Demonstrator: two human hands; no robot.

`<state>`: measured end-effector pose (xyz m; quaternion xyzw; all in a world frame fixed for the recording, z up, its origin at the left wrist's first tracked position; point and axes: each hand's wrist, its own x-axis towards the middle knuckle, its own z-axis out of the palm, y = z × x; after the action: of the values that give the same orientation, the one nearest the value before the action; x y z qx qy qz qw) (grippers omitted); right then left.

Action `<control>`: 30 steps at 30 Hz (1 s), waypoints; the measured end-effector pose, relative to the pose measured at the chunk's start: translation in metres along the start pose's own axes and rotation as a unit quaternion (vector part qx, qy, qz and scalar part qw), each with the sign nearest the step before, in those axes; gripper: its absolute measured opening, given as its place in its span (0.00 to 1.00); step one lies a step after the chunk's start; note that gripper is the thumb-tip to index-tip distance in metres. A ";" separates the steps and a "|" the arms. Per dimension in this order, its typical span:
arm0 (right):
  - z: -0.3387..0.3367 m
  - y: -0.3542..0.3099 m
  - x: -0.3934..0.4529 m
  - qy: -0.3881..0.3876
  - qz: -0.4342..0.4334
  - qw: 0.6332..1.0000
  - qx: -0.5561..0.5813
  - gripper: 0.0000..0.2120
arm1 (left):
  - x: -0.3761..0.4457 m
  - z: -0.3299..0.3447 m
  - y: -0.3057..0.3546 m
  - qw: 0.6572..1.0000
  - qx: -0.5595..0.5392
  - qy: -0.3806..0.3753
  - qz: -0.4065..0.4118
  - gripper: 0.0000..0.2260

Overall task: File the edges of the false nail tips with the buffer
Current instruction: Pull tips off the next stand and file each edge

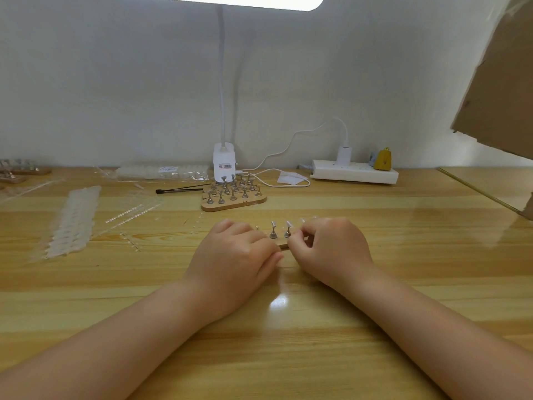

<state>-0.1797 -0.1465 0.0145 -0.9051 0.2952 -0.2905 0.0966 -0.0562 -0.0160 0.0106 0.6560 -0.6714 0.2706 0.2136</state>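
Note:
A small wooden strip (284, 245) lies at the table's middle, carrying little metal stands (273, 230) topped with clear false nail tips (288, 225). My left hand (236, 252) lies over the strip's left part, fingers curled down onto it and thumb against its near edge. From the right, my right hand (331, 249) has curled fingers whose tips pinch the stand closest to it. More clear tips (302, 220) peek out behind its knuckles. No buffer shows; whatever the palms cover is hidden.
A second wooden board with several stands (233, 194) sits further back, a black-tipped tool (178, 190) to its left. Strips of clear nail tips (72, 220) lie at left. A clamp lamp base (224, 164), power strip (354, 170) and cardboard (501, 82) stand behind and right.

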 end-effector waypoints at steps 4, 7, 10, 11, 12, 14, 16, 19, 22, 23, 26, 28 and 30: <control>-0.005 -0.007 -0.005 0.022 -0.046 0.990 0.130 0.18 | 0.002 0.000 -0.007 0.992 -0.060 0.053 -0.101 0.15; -0.001 -0.011 -0.007 -0.023 -0.062 0.985 0.161 0.12 | 0.001 0.002 -0.011 0.966 -0.159 0.074 -0.188 0.13; 0.004 -0.012 -0.007 -0.070 -0.075 0.974 0.203 0.09 | 0.002 0.004 -0.014 0.939 -0.241 0.079 -0.232 0.10; 0.005 -0.012 -0.007 -0.072 -0.075 0.970 0.218 0.08 | 0.002 0.004 -0.014 0.932 -0.259 0.078 -0.240 0.10; 0.005 -0.011 -0.006 -0.069 -0.068 0.968 0.233 0.08 | 0.002 0.004 -0.013 0.924 -0.279 0.076 -0.249 0.10; 0.006 -0.010 -0.005 -0.061 -0.044 0.962 0.262 0.09 | 0.003 0.004 -0.013 0.907 -0.318 0.069 -0.268 0.11; 0.006 -0.010 -0.005 -0.057 -0.024 0.955 0.289 0.10 | 0.001 0.005 -0.012 0.902 -0.327 0.063 -0.273 0.08; 0.005 -0.011 -0.006 -0.059 -0.014 0.943 0.326 0.10 | 0.000 0.007 -0.013 0.921 -0.291 0.061 -0.252 0.09; 0.005 -0.012 -0.006 -0.061 -0.015 0.941 0.333 0.10 | 0.000 0.007 -0.013 0.928 -0.281 0.060 -0.238 0.16; 0.005 -0.012 -0.006 -0.062 -0.017 0.941 0.332 0.10 | 0.000 0.008 -0.013 0.927 -0.283 0.062 -0.237 0.17; 0.005 -0.013 -0.007 -0.063 -0.026 0.942 0.328 0.09 | 0.001 0.008 -0.013 0.934 -0.272 0.069 -0.221 0.15; 0.005 -0.013 -0.007 -0.064 -0.026 0.942 0.329 0.08 | 0.001 0.007 -0.013 0.940 -0.255 0.084 -0.210 0.11; 0.006 -0.012 -0.007 -0.063 -0.020 0.941 0.332 0.09 | 0.001 0.007 -0.014 0.943 -0.244 0.106 -0.199 0.09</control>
<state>-0.1750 -0.1326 0.0109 -0.8437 0.1570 -0.3167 0.4041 -0.0422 -0.0211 0.0074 0.6716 -0.5466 0.1185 0.4860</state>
